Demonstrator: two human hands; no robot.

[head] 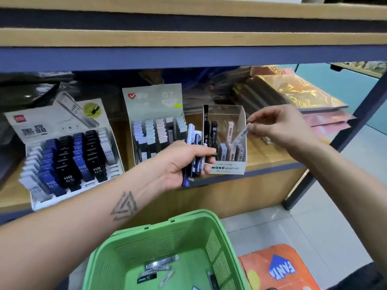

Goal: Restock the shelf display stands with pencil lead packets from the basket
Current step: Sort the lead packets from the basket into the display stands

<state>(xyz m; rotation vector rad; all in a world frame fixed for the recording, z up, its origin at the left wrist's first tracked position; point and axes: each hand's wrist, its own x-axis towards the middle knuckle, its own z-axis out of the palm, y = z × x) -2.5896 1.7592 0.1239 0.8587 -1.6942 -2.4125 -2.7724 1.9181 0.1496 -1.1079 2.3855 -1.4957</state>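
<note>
Head: right hand (280,126) pinches slim flat packet (243,133) (barcoded) over clear stand (225,143).

Two bare forearms, no sleeves in view, no watch or bracelet seen. Left forearm (88,214) marked with a tattoo (124,206): interlocking triangles in dark grey outline, apex toward the wrist, set on the inner side a little below the wrist. Left hand (184,162) and right hand (280,126) ungloved, no rings to be made out. Nails short and plain where visible. At the bottom right corner, a dark patch of fabric (362,277), too little of it showing to tell the garment.
</note>
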